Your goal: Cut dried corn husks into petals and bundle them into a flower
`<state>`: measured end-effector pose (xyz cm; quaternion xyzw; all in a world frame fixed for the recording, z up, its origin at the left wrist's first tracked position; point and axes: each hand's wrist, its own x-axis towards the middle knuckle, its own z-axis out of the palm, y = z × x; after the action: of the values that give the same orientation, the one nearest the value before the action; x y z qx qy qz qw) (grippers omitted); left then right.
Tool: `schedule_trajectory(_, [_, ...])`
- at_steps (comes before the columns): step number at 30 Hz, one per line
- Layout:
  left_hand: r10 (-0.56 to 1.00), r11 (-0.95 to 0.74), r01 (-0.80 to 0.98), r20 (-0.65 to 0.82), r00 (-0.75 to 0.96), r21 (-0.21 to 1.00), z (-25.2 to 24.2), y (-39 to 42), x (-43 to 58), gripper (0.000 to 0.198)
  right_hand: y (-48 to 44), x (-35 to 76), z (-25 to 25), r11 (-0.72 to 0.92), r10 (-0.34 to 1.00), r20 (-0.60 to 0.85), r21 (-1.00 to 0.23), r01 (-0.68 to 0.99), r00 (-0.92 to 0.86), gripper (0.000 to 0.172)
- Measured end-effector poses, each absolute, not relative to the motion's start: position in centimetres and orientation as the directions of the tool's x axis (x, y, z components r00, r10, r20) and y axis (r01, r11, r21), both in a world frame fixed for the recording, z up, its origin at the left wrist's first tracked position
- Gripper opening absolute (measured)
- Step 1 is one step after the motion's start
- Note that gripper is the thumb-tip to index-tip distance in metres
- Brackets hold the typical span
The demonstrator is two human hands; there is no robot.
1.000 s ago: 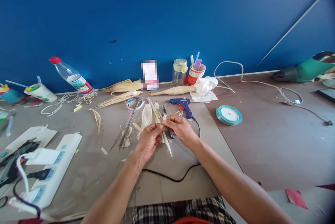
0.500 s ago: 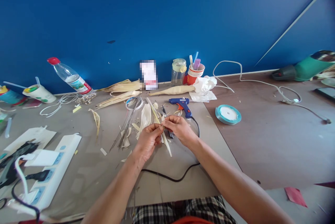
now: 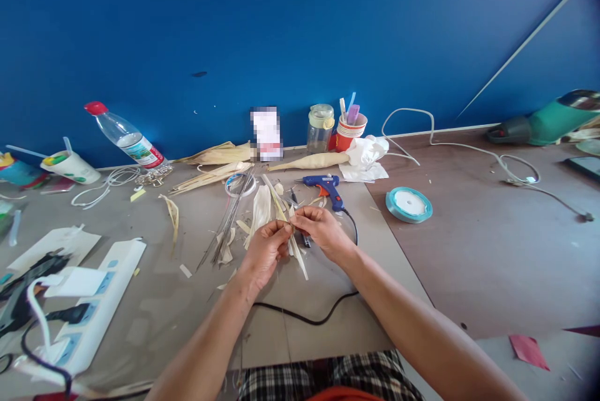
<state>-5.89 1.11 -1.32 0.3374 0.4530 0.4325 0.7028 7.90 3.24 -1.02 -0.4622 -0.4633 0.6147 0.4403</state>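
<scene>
My left hand (image 3: 268, 245) and my right hand (image 3: 323, 231) meet over the middle of the table, fingertips pinched close together. A small pale piece of corn husk (image 3: 292, 211) sticks up from between them; its lower part is hidden by my fingers. A thin line, perhaps a wire, runs down below my left hand. Under and behind the hands lie a long husk strip (image 3: 299, 258), a wide husk piece (image 3: 260, 204) and smaller scraps. A bundle of thin metal wires (image 3: 230, 226) lies left of them. Just beyond my right hand rests a blue glue gun (image 3: 324, 186) with an orange trigger.
A teal ribbon roll (image 3: 409, 204) lies to the right. Along the blue wall stand a plastic bottle (image 3: 134, 142), a lidded jar (image 3: 320, 129) and red paper cups (image 3: 350, 132). A power strip (image 3: 105, 307) with plugs lies at left. The glue gun's black cord (image 3: 314, 321) loops near my forearms.
Almost nothing differs. Both hands keep the same place and pinch, with only a very slight shift at the fingertips.
</scene>
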Motion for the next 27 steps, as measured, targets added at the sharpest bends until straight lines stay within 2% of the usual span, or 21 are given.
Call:
schedule_trajectory(9, [0.927,0.365,-0.228,-0.331,0.176,0.902,-1.67,1.06,-5.86,0.03,3.23,7.87,-1.26,-0.14,0.974,-0.13,-0.989,-0.043,-0.185,0.027])
schedule_trajectory(19, [0.894,0.44,-0.291,-0.382,0.235,0.85,-1.35,1.23,-6.1,0.03,3.3,7.93,-1.2,-0.12,0.976,-0.112,-0.992,-0.031,-0.185,0.025])
schedule_trajectory(27, [0.915,0.398,-0.237,-0.364,0.177,0.886,-1.66,1.22,-5.89,0.028,3.28,7.87,-1.58,-0.101,0.979,-0.096,-0.995,-0.017,-0.181,0.021])
